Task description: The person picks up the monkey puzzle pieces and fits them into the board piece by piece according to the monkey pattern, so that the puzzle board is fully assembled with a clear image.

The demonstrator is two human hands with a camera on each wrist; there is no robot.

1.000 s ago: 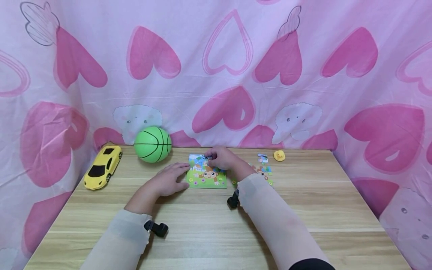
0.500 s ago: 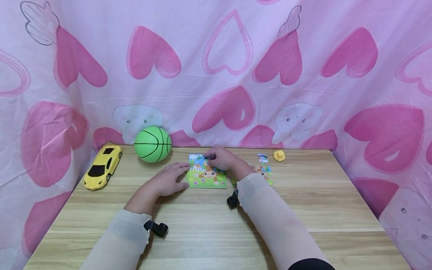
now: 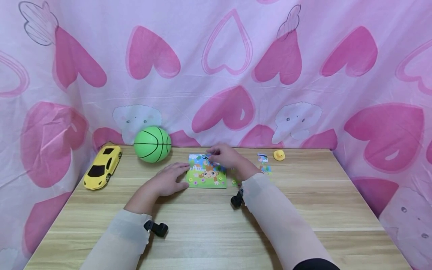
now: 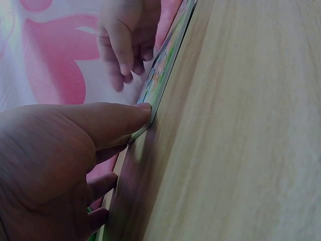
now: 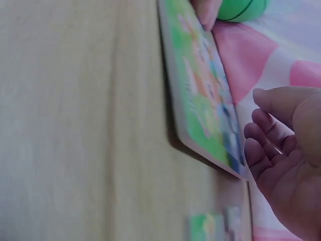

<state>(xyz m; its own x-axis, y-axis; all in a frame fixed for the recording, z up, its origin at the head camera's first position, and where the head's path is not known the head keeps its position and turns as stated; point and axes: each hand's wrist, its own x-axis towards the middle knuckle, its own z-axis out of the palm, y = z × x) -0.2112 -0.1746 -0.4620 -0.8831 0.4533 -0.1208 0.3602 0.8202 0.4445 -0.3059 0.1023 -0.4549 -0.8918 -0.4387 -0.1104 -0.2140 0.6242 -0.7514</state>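
Observation:
A puzzle board (image 3: 206, 179) with a cartoon monkey on green grass lies flat on the table. My left hand (image 3: 167, 180) rests at its left edge; in the left wrist view the thumb (image 4: 131, 116) touches a corner of the board. Above the board's far right part is my right hand (image 3: 225, 155). The right wrist view shows that hand's fingers (image 5: 257, 153) loosely bent, thumb apart from them, with nothing between. Loose puzzle pieces (image 3: 262, 158) lie to the right, some partly hidden behind the right forearm.
A green ball (image 3: 153, 144) and a yellow toy car (image 3: 102, 167) stand at the back left. A small yellow duck (image 3: 279, 155) sits at the back right. Pink heart-patterned cloth (image 3: 222, 108) hangs behind the wooden table (image 3: 202, 232).
My right hand has come up off the board and shifted slightly right, uncovering more of its far part. The left hand has stayed in place.

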